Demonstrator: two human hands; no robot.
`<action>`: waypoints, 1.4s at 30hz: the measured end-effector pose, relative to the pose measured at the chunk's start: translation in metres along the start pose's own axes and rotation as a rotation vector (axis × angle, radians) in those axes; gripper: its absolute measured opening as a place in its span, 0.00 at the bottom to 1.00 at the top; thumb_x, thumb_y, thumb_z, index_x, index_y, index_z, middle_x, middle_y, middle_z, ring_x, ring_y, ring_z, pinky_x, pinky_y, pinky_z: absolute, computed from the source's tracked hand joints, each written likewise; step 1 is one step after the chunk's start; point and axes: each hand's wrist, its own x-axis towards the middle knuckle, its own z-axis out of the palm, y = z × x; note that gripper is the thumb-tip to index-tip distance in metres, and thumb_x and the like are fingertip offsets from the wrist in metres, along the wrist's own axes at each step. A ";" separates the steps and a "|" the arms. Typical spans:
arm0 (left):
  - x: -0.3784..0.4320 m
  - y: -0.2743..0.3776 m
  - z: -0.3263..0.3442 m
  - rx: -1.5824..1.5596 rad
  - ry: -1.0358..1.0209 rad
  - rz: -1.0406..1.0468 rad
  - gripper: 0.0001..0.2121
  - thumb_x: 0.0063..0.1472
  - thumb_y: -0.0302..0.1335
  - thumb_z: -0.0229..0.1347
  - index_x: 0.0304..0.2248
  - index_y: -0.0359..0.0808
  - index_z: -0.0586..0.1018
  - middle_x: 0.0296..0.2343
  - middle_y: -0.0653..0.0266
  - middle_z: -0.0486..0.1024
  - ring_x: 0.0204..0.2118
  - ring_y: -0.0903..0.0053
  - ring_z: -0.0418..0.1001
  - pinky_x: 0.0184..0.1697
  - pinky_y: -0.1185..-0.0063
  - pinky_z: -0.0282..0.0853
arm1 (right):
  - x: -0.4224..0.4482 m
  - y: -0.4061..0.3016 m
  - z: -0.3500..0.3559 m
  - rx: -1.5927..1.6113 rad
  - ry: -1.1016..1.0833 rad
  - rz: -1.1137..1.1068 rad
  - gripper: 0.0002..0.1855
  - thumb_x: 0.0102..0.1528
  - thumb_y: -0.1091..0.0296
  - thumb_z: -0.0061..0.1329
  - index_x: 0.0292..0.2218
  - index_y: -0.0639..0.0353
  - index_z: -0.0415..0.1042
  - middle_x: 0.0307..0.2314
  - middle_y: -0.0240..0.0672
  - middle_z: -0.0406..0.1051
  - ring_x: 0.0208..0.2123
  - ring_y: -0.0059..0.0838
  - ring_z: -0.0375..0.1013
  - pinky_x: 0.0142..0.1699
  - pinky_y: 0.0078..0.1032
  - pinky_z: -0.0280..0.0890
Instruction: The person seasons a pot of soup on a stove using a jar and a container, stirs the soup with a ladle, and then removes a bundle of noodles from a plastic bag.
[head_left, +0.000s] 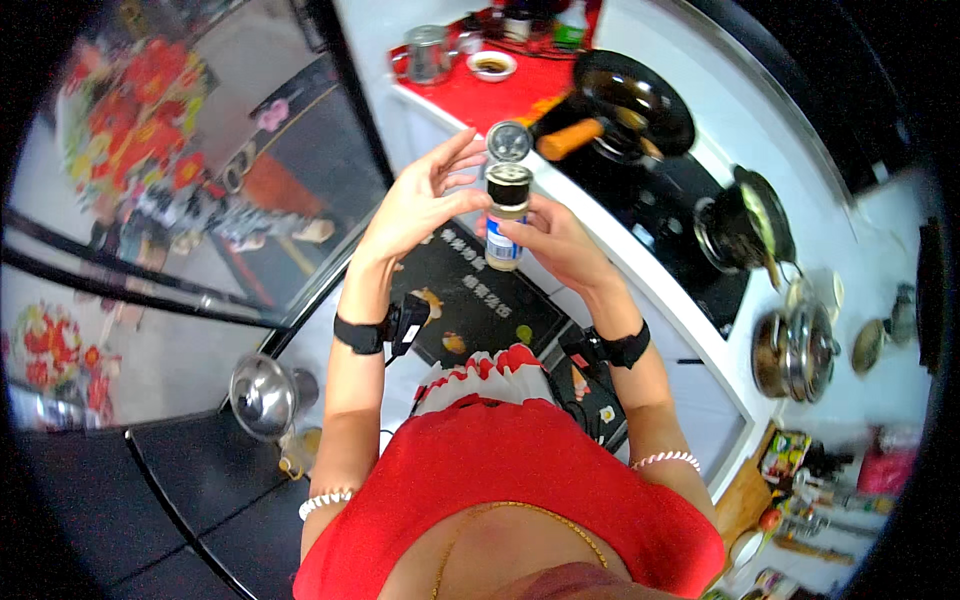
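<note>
A small clear shaker jar (504, 238) with a blue and white label and a black top stands upright in front of me. My right hand (559, 240) is closed round its body, the thumb across the label. The jar's round clear lid (509, 142) is tilted up above the black top. On the jar's left side, my left hand (435, 191) has its fingers spread, with the thumb tip at the black top; whether the thumb touches it I cannot tell.
A black wok (671, 97) with a wooden handle and a second pan (776, 210) are on the stove at right. Beyond lie a white bowl (491, 66) of dark liquid and a glass jug (429, 56). A steel pot (806, 352) stands far right. Glass door panels (300, 135) are at left.
</note>
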 end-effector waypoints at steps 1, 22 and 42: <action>-0.001 -0.004 -0.020 0.010 0.029 -0.055 0.38 0.49 0.24 0.63 0.58 0.29 0.56 0.52 0.54 0.63 0.51 0.73 0.65 0.53 0.76 0.62 | 0.025 0.018 0.010 0.026 -0.031 -0.001 0.19 0.55 0.67 0.51 0.46 0.64 0.67 0.39 0.35 0.72 0.41 0.23 0.71 0.49 0.23 0.64; 0.141 -0.132 -0.217 0.755 0.263 0.291 0.14 0.51 0.25 0.59 0.39 0.39 0.78 0.38 0.62 0.77 0.44 0.68 0.73 0.50 0.71 0.65 | 0.316 0.103 -0.006 0.232 0.280 0.098 0.16 0.55 0.68 0.51 0.43 0.65 0.68 0.34 0.32 0.70 0.34 0.20 0.71 0.39 0.21 0.67; 0.266 -0.151 -0.295 0.299 -0.056 0.299 0.21 0.53 0.25 0.56 0.48 0.36 0.73 0.46 0.54 0.71 0.50 0.61 0.68 0.52 0.72 0.62 | 0.413 0.076 -0.035 0.027 0.559 -0.066 0.13 0.56 0.68 0.49 0.42 0.65 0.68 0.34 0.35 0.72 0.36 0.22 0.71 0.42 0.21 0.66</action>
